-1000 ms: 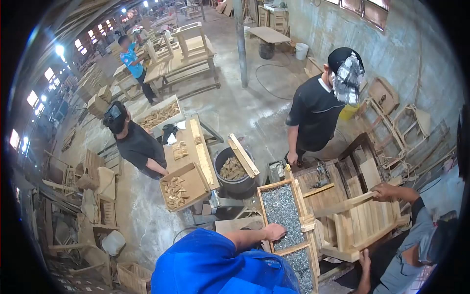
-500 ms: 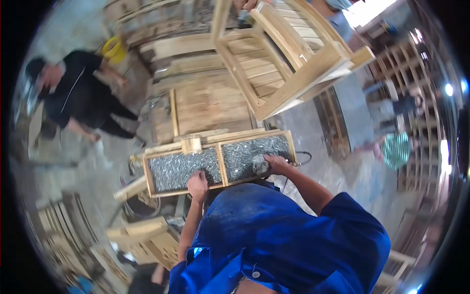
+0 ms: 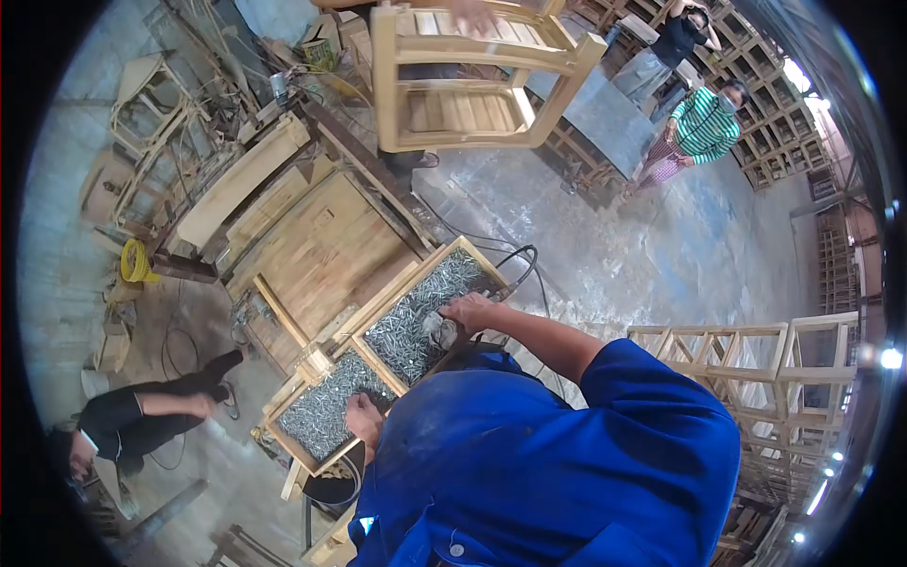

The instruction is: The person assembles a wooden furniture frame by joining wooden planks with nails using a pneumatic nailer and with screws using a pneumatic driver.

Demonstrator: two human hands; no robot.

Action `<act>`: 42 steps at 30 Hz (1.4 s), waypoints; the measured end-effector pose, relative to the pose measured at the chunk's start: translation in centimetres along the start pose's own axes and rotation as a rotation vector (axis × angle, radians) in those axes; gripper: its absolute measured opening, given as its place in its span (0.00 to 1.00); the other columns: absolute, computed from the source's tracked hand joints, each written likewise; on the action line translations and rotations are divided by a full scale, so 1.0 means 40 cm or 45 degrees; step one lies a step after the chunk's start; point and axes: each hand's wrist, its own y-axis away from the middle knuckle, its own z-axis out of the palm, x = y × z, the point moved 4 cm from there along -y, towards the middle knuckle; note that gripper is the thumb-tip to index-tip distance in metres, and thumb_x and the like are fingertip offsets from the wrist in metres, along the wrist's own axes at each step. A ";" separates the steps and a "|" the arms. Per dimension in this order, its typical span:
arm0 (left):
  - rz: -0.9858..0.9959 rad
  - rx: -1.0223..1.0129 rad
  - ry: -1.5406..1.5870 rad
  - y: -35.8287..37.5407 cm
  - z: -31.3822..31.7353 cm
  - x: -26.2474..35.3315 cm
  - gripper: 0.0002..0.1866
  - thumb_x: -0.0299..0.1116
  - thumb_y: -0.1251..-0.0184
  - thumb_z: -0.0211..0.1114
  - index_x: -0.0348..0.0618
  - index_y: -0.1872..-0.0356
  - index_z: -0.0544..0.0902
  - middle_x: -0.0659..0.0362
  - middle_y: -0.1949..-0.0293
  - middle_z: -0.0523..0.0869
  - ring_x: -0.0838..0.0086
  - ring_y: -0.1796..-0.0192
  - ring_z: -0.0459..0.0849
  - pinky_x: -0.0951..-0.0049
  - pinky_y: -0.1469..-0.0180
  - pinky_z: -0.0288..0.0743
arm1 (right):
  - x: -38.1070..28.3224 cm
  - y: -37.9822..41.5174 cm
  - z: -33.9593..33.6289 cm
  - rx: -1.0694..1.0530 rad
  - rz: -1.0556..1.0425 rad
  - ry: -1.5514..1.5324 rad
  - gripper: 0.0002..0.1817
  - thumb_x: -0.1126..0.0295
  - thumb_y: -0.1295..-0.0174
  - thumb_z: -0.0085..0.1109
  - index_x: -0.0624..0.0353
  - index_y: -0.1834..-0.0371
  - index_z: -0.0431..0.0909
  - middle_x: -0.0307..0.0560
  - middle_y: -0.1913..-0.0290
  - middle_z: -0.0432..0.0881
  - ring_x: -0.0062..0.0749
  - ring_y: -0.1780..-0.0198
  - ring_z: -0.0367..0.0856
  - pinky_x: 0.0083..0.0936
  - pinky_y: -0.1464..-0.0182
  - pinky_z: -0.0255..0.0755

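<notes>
A wooden box (image 3: 459, 244) with two compartments lies in front of my body, tilted in view. Loose screws (image 3: 316, 408) fill the left compartment and more screws (image 3: 425, 293) fill the right one. My left hand (image 3: 363, 417) reaches into the left compartment, fingers curled, their tips hidden among the metal pieces. Over the right compartment, my right hand (image 3: 470, 312) is closed around a crumpled pale grey piece (image 3: 438, 331) resting low against the screws. What that piece is, I cannot tell.
A wooden panel (image 3: 326, 255) lies beyond the box. Another person's hand (image 3: 472, 14) is at a slatted wooden frame (image 3: 463, 52). A person in black (image 3: 142, 416) is at left, one in green stripes (image 3: 704, 128) at right. Black cable (image 3: 529, 260) loops beside the box; wooden frames (image 3: 756, 345) stand right.
My view has swung right, so the box now appears slanted. Both hands stay in their compartments, the right still on the grey piece. The slatted frame appears higher and more level.
</notes>
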 end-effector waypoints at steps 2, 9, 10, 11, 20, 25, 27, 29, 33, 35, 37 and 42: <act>-0.055 0.045 -0.044 0.006 -0.002 0.000 0.15 0.40 0.31 0.61 0.35 0.64 0.85 0.41 0.67 0.86 0.42 0.62 0.84 0.50 0.58 0.76 | 0.000 -0.004 0.000 -0.046 0.014 0.006 0.30 0.66 0.50 0.69 0.48 0.40 0.74 0.51 0.53 0.83 0.49 0.47 0.83 0.43 0.51 0.77; -0.043 0.093 0.471 -0.029 0.005 -0.063 0.18 0.42 0.28 0.60 0.34 0.64 0.84 0.43 0.66 0.87 0.49 0.64 0.84 0.54 0.58 0.75 | 0.013 -0.004 0.017 0.095 -0.051 -0.004 0.28 0.63 0.53 0.70 0.56 0.46 0.76 0.56 0.50 0.81 0.57 0.47 0.81 0.48 0.48 0.76; 0.035 0.222 0.354 -0.048 0.051 -0.136 0.17 0.41 0.27 0.60 0.34 0.64 0.83 0.43 0.66 0.87 0.54 0.64 0.85 0.56 0.59 0.76 | -0.002 -0.013 0.005 0.070 -0.036 -0.047 0.30 0.64 0.55 0.71 0.56 0.45 0.76 0.56 0.49 0.80 0.58 0.48 0.80 0.47 0.46 0.75; -0.123 0.032 0.527 -0.056 0.038 -0.141 0.17 0.41 0.27 0.60 0.32 0.61 0.82 0.44 0.66 0.87 0.58 0.64 0.86 0.58 0.60 0.77 | -0.003 -0.015 0.014 0.142 -0.100 -0.032 0.28 0.67 0.53 0.69 0.57 0.45 0.76 0.56 0.50 0.80 0.59 0.50 0.81 0.47 0.46 0.75; -0.769 0.051 1.931 -0.032 0.020 -0.074 0.07 0.33 0.32 0.68 0.42 0.67 0.84 0.62 0.77 0.84 0.79 0.80 0.79 0.76 0.80 0.70 | 0.091 -0.047 0.095 0.354 -0.374 0.177 0.40 0.44 0.49 0.70 0.61 0.40 0.72 0.63 0.49 0.79 0.63 0.50 0.80 0.55 0.53 0.74; -0.686 0.025 2.216 -0.013 -0.016 -0.027 0.06 0.31 0.31 0.63 0.43 0.68 0.84 0.64 0.79 0.80 0.79 0.80 0.77 0.76 0.82 0.68 | -0.034 -0.203 0.017 0.278 -0.588 0.233 0.40 0.45 0.48 0.70 0.61 0.39 0.72 0.63 0.49 0.80 0.63 0.50 0.80 0.55 0.53 0.74; -0.630 0.046 2.050 -0.008 -0.026 -0.020 0.05 0.29 0.32 0.61 0.41 0.65 0.84 0.63 0.78 0.81 0.78 0.81 0.77 0.75 0.82 0.68 | -0.077 -0.249 0.022 0.237 -0.663 0.243 0.39 0.45 0.48 0.70 0.61 0.39 0.72 0.63 0.49 0.80 0.63 0.49 0.80 0.55 0.52 0.73; -0.597 0.066 1.898 -0.016 -0.005 -0.035 0.06 0.30 0.32 0.61 0.40 0.66 0.84 0.62 0.78 0.82 0.78 0.81 0.77 0.75 0.83 0.68 | -0.157 -0.304 0.020 0.195 -0.759 0.252 0.39 0.45 0.48 0.70 0.61 0.39 0.72 0.63 0.49 0.80 0.63 0.49 0.80 0.55 0.52 0.73; -0.522 0.102 1.945 -0.033 0.008 -0.033 0.08 0.24 0.44 0.55 0.39 0.72 0.84 0.59 0.79 0.82 0.76 0.84 0.76 0.71 0.86 0.66 | -0.252 -0.387 0.008 0.138 -0.879 0.288 0.39 0.46 0.48 0.69 0.61 0.39 0.72 0.63 0.49 0.80 0.63 0.49 0.80 0.55 0.52 0.73; -0.562 0.075 1.990 -0.033 -0.014 -0.020 0.08 0.23 0.50 0.53 0.39 0.76 0.82 0.57 0.81 0.81 0.74 0.86 0.74 0.69 0.87 0.66 | -0.297 -0.422 0.001 0.115 -0.921 0.304 0.38 0.46 0.47 0.69 0.61 0.39 0.72 0.63 0.49 0.80 0.63 0.49 0.80 0.55 0.52 0.73; -0.166 -0.324 1.886 -0.034 -0.033 0.023 0.08 0.26 0.48 0.56 0.38 0.75 0.84 0.57 0.81 0.82 0.72 0.84 0.75 0.69 0.84 0.68 | -0.348 -0.446 -0.006 0.090 -0.954 0.321 0.38 0.47 0.47 0.69 0.61 0.39 0.72 0.63 0.49 0.80 0.63 0.49 0.80 0.55 0.52 0.73; 0.312 -0.690 1.399 0.078 -0.161 0.297 0.13 0.36 0.37 0.62 0.36 0.76 0.82 0.63 0.80 0.80 0.76 0.75 0.76 0.70 0.71 0.70 | -0.342 -0.493 -0.052 0.085 -0.901 0.364 0.38 0.47 0.47 0.68 0.61 0.38 0.71 0.63 0.49 0.80 0.63 0.49 0.79 0.55 0.52 0.73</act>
